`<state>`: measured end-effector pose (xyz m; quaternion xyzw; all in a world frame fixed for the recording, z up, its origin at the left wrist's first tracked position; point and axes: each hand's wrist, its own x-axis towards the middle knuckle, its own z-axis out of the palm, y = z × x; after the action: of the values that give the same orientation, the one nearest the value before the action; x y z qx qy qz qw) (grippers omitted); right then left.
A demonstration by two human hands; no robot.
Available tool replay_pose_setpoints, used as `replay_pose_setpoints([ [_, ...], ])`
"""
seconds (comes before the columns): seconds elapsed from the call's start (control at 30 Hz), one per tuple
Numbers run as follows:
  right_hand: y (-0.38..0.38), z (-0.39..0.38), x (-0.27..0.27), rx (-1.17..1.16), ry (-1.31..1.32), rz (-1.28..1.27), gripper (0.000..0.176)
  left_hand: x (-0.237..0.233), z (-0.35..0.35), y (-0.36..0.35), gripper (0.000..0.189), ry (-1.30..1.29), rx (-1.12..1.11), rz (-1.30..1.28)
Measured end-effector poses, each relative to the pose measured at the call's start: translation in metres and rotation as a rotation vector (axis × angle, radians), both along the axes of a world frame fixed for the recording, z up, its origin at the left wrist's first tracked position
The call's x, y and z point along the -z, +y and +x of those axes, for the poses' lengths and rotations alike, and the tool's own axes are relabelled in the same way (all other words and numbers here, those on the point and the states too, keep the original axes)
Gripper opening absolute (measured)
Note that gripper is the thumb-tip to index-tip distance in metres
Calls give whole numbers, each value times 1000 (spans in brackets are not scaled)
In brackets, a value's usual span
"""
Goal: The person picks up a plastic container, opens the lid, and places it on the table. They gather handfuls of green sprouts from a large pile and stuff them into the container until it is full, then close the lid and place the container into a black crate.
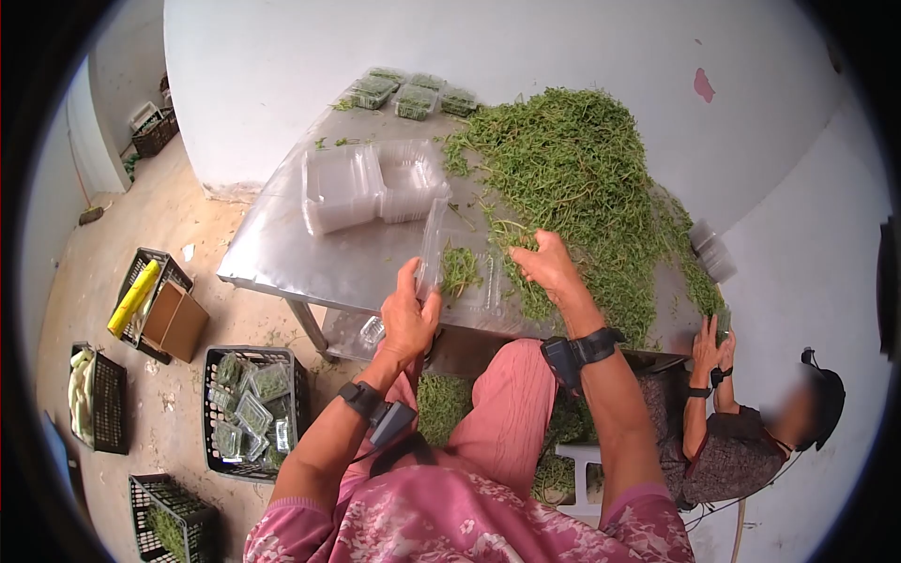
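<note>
Left hand (408,319): forearm raised from the lap, wrist band on, fingers and thumb clamped on the near edge of the clamshell (474,298).
Clamshell: clear, lid hinged open, at the near edge of the surface (282,253), a small tuft of herbs (459,269) inside.
Right hand (544,267): arm stretched forward, palm down, fingertips sunk in the pile (572,178) just right of the clamshell; whether they grip any greens I cannot tell.
Stack (361,188): empty clamshells, left of the pile.
Packs (413,98): filled, at the far edge.
Crate (253,413): on the floor, holds packs.
Co-worker's hands (713,352): raised together at the right corner.
</note>
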<state>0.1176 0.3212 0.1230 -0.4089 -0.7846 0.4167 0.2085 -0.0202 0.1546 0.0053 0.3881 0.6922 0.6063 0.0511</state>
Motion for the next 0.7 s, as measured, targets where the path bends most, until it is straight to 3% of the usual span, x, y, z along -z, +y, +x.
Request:
replay_pose_setpoints([
  [0.13, -3, -8, 10, -5, -19, -25, 28, -3, 0, -2, 52, 21, -9, -53],
  [0.33, -10, -10, 6, -38, -53, -37, 27, 5, -1, 3, 47, 105, -35, 65],
  [0.53, -19, -12, 12, -84, -67, -47, 26, -1, -1, -1, 52, -1, 21, -59],
  [0.7, -26, -15, 17, -48, -43, 12, 23, 5, -1, 1, 45, 81, -18, 31],
])
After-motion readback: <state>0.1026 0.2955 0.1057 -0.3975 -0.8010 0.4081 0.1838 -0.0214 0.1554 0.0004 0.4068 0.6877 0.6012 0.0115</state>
